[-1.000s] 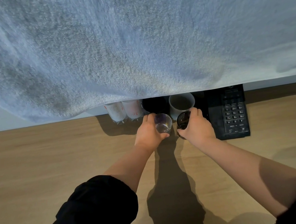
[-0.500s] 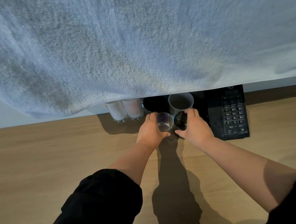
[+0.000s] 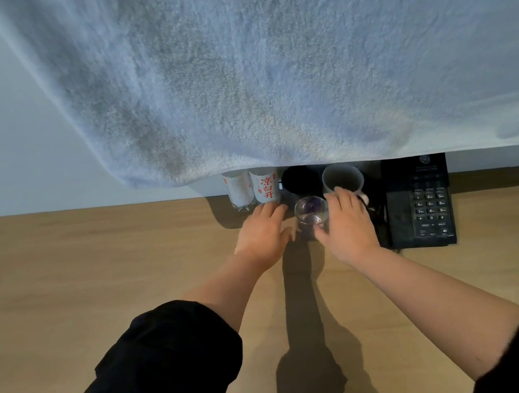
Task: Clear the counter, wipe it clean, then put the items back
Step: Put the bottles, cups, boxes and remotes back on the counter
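Has let go of the clear glass (image 3: pixel 311 214) with the left hand (image 3: pixel 262 233), now spread flat, fingertips at two bottles (image 3: pixel 265 189). Leaves the glass upright on the surface (image 3: pixel 96 267) between both hands, before a black mug (image 3: pixel 300 180). Touches the white mug (image 3: pixel 344 176) with loosely spread right hand (image 3: pixel 348 229). Likely putting back. Crowded by phone (image 3: pixel 419 205) rightward, towel (image 3: pixel 267 63) overhead.

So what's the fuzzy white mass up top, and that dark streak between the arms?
Head view: a white towel hangs close to the lens, hiding the upper half. Same head view: a long shadow lies on the wooden counter between the forearms.
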`<state>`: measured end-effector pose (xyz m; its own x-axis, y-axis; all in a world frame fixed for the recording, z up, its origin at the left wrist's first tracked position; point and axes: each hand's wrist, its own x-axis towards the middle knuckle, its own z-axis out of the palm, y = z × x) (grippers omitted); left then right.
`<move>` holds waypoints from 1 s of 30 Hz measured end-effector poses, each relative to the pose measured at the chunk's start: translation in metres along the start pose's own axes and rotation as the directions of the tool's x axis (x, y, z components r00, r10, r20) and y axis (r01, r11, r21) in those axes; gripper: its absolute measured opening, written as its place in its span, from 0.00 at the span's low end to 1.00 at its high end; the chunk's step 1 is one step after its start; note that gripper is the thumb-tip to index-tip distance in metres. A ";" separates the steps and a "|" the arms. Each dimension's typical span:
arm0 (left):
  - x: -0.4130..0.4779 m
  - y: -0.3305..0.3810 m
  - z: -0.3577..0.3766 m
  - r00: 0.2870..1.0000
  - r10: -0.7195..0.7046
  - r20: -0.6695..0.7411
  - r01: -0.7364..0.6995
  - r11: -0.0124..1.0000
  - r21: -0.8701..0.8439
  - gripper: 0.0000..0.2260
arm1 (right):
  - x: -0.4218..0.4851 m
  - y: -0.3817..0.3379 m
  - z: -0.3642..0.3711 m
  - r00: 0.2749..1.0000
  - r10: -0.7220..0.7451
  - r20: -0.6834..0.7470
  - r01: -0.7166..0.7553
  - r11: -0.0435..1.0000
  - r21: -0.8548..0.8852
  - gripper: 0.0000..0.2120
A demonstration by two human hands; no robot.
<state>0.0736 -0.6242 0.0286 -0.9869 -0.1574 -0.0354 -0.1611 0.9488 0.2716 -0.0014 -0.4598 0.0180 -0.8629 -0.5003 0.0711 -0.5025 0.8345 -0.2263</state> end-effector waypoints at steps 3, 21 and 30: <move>-0.030 -0.028 -0.019 1.000 0.014 -0.002 -0.014 0.993 0.121 0.28 | -0.008 -0.045 -0.002 0.998 -0.059 0.017 0.059 0.998 -0.021 0.33; -0.437 -0.352 -0.156 0.873 -0.454 -0.179 0.487 0.785 0.382 0.31 | -0.159 -0.540 0.045 0.802 -0.584 0.122 0.590 0.807 -0.015 0.35; -0.555 -0.462 -0.180 0.690 -0.669 -0.277 0.722 0.659 0.209 0.29 | -0.203 -0.701 0.079 0.661 -0.731 0.168 0.746 0.665 -0.044 0.35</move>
<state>0.6971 -1.0244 0.0957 -0.5709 -0.8189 0.0601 -0.8210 0.5689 -0.0478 0.5306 -0.9618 0.0851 -0.1945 -0.9797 0.0489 -0.9799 0.1918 -0.0549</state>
